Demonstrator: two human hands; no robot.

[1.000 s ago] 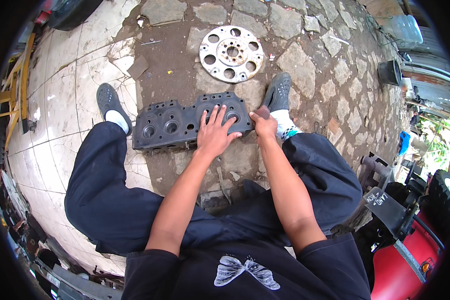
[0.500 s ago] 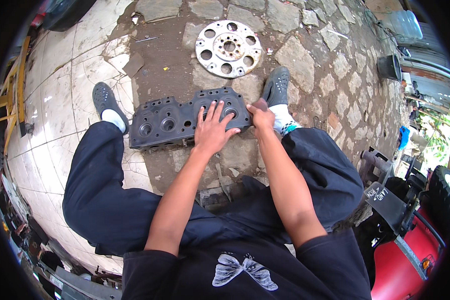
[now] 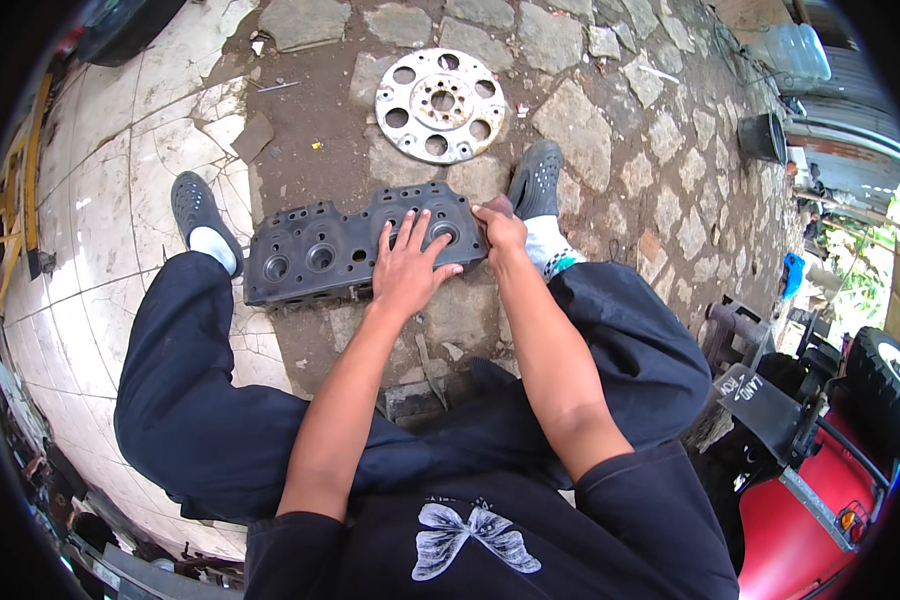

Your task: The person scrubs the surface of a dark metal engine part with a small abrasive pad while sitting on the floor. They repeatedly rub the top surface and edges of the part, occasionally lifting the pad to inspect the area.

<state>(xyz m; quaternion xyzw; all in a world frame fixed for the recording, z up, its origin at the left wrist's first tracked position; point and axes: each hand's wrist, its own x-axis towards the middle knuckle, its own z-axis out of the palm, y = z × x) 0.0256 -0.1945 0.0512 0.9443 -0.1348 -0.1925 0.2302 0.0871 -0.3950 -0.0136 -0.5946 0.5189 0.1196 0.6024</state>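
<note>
A dark grey cylinder head (image 3: pixel 310 255) with round ports lies flat on the dirt and stone ground between my feet. My left hand (image 3: pixel 407 265) rests flat on its right half, fingers spread. At the block's right end my right hand (image 3: pixel 500 227) is closed around the edge, gripping it. My legs in dark trousers frame the block on both sides.
A round silver flywheel plate (image 3: pixel 440 103) with holes lies on the stones beyond the block. My grey shoes (image 3: pixel 196 207) (image 3: pixel 536 177) flank it. A red vehicle (image 3: pixel 820 500) with a tyre stands at lower right. A dark bucket (image 3: pixel 765 137) sits far right. Cracked tiles lie to the left.
Both hands stay on the cylinder head. The block and hands sit slightly lower and more central in view; my left fingers have shifted a little on the surface.
</note>
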